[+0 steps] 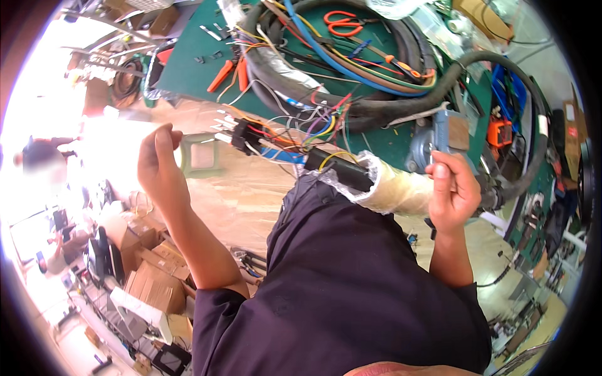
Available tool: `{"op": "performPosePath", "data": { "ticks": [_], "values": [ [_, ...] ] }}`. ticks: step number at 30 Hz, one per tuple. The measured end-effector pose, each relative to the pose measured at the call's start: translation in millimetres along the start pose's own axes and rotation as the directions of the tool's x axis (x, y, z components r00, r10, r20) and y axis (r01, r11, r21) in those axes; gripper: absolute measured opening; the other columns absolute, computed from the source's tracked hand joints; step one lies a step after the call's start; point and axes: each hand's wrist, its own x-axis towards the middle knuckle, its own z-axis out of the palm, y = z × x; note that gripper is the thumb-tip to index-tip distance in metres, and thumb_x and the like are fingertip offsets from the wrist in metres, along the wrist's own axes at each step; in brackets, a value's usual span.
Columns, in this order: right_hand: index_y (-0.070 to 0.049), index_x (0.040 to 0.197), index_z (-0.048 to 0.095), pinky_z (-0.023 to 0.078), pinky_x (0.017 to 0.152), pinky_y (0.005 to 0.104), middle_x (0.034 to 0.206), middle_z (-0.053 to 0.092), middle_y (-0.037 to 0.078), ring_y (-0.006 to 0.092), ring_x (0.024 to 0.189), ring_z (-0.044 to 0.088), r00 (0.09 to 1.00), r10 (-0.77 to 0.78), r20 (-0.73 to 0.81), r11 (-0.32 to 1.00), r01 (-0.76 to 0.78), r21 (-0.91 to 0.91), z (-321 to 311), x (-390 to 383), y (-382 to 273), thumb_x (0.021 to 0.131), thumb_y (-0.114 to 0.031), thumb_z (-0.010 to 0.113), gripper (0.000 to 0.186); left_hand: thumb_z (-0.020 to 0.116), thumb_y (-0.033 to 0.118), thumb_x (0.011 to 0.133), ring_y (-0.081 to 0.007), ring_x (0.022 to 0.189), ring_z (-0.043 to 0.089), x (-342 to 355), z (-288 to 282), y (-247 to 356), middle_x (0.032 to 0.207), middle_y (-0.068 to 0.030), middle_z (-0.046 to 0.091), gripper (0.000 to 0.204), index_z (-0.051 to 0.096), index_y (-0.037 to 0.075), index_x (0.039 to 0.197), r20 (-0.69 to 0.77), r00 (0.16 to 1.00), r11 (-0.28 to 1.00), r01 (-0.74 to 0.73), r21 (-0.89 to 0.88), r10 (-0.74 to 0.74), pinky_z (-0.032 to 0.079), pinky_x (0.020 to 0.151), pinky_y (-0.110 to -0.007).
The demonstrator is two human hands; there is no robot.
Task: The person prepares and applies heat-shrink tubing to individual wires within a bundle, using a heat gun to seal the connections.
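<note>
My left hand [160, 166] is raised at the left with its fingers curled, and nothing shows in it. Just to its right hang a black connector [241, 135] and loose coloured wires [295, 131]. These wires run into a black sleeve [342, 170] on a cable bundle wrapped in clear plastic [398, 191], which lies across my lap in front of my dark shirt. My right hand [453, 188] sits at the wrapped end of the bundle and grips a blue-grey flat tool [446, 128] that points upward.
A green workbench [188, 62] carries thick black hoses [401, 103], orange scissors [342, 22] and orange-handled pliers [229, 72]. Cardboard boxes [150, 276] are stacked at lower left. Another person [44, 166] is at the far left in strong glare.
</note>
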Motion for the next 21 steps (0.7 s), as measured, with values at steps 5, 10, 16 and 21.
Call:
{"op": "performPosePath", "data": {
  "ticks": [5,10,16,21],
  "values": [
    [0.003,0.101,0.065,0.045,0.063,0.0198,0.081,0.062,0.006,0.0093,0.071,0.06,0.996,0.046,-0.081,0.998,-0.049,-0.039,-0.5,9.6,7.9,0.093,-0.004,0.055,0.015,0.061,0.025,0.091,-0.0152,0.08,0.061,70.1,-3.2,-68.5,0.083,-0.0083,0.066,0.031,0.066,-0.005,0.099,0.072,0.989,0.989,0.119,0.091,-0.126,0.047,0.078,-0.027],
    [0.002,0.092,0.063,0.043,0.061,0.0223,0.079,0.059,0.004,0.0092,0.066,0.056,0.974,-0.03,-0.226,0.921,-0.061,-0.384,7.3,8.6,-12.8,0.097,-0.013,0.052,0.019,0.064,0.028,0.087,-0.0163,0.079,0.062,162.8,42.2,-159.0,0.084,-0.0115,0.069,0.036,0.068,-0.007,0.097,0.279,0.95,0.955,0.057,0.29,-0.141,0.048,0.077,-0.029],
    [-0.001,0.075,0.052,0.039,0.057,0.0246,0.066,0.051,0.005,0.0103,0.061,0.048,0.874,0.088,-0.477,0.87,-0.301,-0.39,46.0,-18.0,-48.6,0.102,-0.022,0.042,0.035,0.064,0.018,0.082,-0.0285,0.095,0.062,240.1,130.2,-245.3,0.094,-0.0144,0.066,0.024,0.068,0.005,0.103,0.395,0.918,0.874,-0.212,0.437,0.025,0.049,0.085,-0.037],
    [-0.001,0.069,0.049,0.039,0.057,0.0256,0.064,0.053,0.006,0.0116,0.058,0.047,0.8,0.125,-0.587,0.742,-0.468,-0.48,90.3,-24.2,-79.8,0.102,-0.021,0.042,0.039,0.063,0.015,0.083,-0.0327,0.1,0.058,269.1,167.6,-277.1,0.108,-0.0157,0.059,0.027,0.066,0.012,0.109,0.525,0.831,0.748,-0.465,0.473,0.184,0.048,0.087,-0.041]
  ]
}}
